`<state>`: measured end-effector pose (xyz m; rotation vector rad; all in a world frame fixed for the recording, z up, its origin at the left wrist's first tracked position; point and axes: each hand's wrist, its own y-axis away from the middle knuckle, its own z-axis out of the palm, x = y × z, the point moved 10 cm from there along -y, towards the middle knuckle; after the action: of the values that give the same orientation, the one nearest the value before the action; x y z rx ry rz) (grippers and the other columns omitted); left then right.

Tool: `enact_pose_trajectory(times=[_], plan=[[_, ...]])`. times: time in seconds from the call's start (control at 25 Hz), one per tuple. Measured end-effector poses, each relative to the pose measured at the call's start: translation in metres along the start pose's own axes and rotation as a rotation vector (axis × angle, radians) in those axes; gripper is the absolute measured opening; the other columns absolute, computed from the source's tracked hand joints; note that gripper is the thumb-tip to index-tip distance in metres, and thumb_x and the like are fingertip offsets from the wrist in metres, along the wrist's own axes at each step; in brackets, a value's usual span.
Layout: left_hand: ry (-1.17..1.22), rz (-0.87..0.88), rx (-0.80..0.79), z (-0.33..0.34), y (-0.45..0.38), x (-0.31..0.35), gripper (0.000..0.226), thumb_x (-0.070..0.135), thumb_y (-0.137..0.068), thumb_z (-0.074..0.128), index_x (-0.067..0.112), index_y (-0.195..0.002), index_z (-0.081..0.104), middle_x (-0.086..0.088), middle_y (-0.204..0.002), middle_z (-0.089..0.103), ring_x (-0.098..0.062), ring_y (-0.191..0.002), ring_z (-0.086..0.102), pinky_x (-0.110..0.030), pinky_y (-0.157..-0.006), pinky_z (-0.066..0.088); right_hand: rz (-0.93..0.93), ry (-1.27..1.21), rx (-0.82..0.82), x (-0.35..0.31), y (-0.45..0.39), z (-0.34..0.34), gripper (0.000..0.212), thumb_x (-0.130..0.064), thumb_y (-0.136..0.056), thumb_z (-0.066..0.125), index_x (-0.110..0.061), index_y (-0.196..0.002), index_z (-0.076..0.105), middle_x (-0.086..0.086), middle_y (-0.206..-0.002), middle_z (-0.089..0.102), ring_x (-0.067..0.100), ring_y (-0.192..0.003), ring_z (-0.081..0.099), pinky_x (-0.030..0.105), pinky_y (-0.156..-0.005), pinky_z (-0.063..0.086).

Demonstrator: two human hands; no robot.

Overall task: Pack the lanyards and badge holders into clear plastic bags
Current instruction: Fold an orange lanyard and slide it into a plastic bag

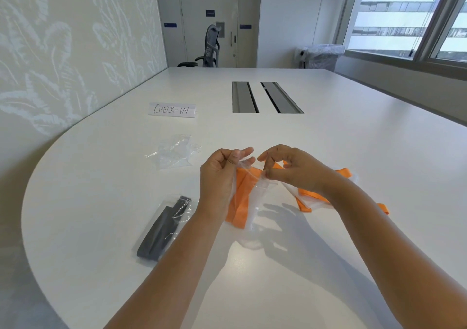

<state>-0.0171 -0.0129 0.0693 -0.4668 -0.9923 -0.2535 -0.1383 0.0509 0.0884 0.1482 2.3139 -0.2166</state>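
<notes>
My left hand [222, 174] holds a clear plastic bag [255, 197] above the table and pinches its top edge. A folded orange lanyard [241, 197] sits inside that bag. My right hand [290, 169] pinches the other side of the bag's mouth. Behind my right wrist another orange lanyard with a clear badge holder [316, 197] lies on the table, partly hidden. A dark grey lanyard in a clear bag [164, 225] lies at the left. Loose clear bags [174, 151] lie farther back.
A paper sign reading CHECK-IN [171, 110] rests on the white table [353, 139]. Two grey cable hatches [265, 97] are set in the table's middle. An office chair [209, 48] stands at the far end, a lined bin [323, 55] by the window.
</notes>
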Motion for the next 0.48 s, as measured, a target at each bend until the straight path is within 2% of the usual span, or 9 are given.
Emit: enact_pose_trajectory(times=[0.08, 0.16, 0.24, 0.32, 0.4, 0.48], plan=[[0.02, 0.015, -0.005, 0.001, 0.0, 0.002, 0.017, 0.006, -0.092, 0.047, 0.005, -0.076, 0.054, 0.0, -0.084, 0.074, -0.02, -0.076, 0.07, -0.03, -0.073, 0.058, -0.019, 0.059, -0.02, -0.003, 0.001, 0.0, 0.013, -0.023, -0.082, 0.066, -0.029, -0.071, 0.064, -0.018, -0.108, 0.058, -0.007, -0.101, 0.05, 0.013, -0.083, 0.032], [0.014, 0.046, 0.025, -0.003, 0.0, 0.006, 0.018, 0.006, -0.093, 0.047, 0.006, -0.076, 0.053, 0.002, -0.08, 0.074, -0.018, -0.073, 0.07, -0.028, -0.072, 0.057, -0.022, 0.127, -0.003, -0.004, 0.001, -0.005, 0.011, -0.035, -0.083, 0.065, -0.03, -0.074, 0.065, -0.013, -0.105, 0.06, -0.001, -0.1, 0.053, 0.015, -0.083, 0.034], [-0.059, 0.109, 0.062, -0.007, 0.0, 0.014, 0.017, 0.007, -0.093, 0.048, 0.007, -0.076, 0.053, 0.003, -0.072, 0.073, -0.016, -0.068, 0.07, -0.026, -0.068, 0.056, -0.037, 0.124, 0.0, -0.005, 0.003, -0.01, 0.025, -0.048, -0.081, 0.06, -0.026, -0.073, 0.069, -0.012, -0.096, 0.062, 0.002, -0.097, 0.055, 0.017, -0.085, 0.037], [-0.147, 0.163, 0.092, -0.009, 0.001, 0.02, 0.016, 0.01, -0.093, 0.049, 0.008, -0.077, 0.053, 0.002, -0.063, 0.07, -0.016, -0.067, 0.068, -0.027, -0.069, 0.055, -0.088, 0.104, -0.036, -0.013, 0.007, -0.008, 0.03, -0.055, -0.073, 0.059, -0.027, -0.07, 0.069, -0.014, -0.094, 0.063, 0.001, -0.097, 0.056, 0.016, -0.088, 0.038], [-0.199, 0.19, 0.124, -0.012, 0.003, 0.023, 0.016, 0.011, -0.093, 0.049, 0.009, -0.078, 0.053, 0.003, -0.059, 0.068, -0.014, -0.066, 0.067, -0.027, -0.072, 0.054, -0.168, 0.152, -0.025, -0.024, 0.009, -0.008, 0.023, -0.052, -0.066, 0.066, -0.029, -0.07, 0.066, -0.015, -0.097, 0.063, -0.002, -0.096, 0.056, 0.013, -0.086, 0.039], [-0.255, 0.239, 0.125, -0.013, 0.002, 0.029, 0.015, 0.01, -0.093, 0.05, 0.011, -0.078, 0.053, 0.006, -0.061, 0.069, -0.009, -0.067, 0.067, -0.019, -0.071, 0.052, -0.26, 0.193, 0.102, -0.033, 0.01, -0.02, 0.016, -0.04, -0.069, 0.074, -0.026, -0.071, 0.065, -0.013, -0.093, 0.063, -0.004, -0.087, 0.057, 0.01, -0.079, 0.04]])
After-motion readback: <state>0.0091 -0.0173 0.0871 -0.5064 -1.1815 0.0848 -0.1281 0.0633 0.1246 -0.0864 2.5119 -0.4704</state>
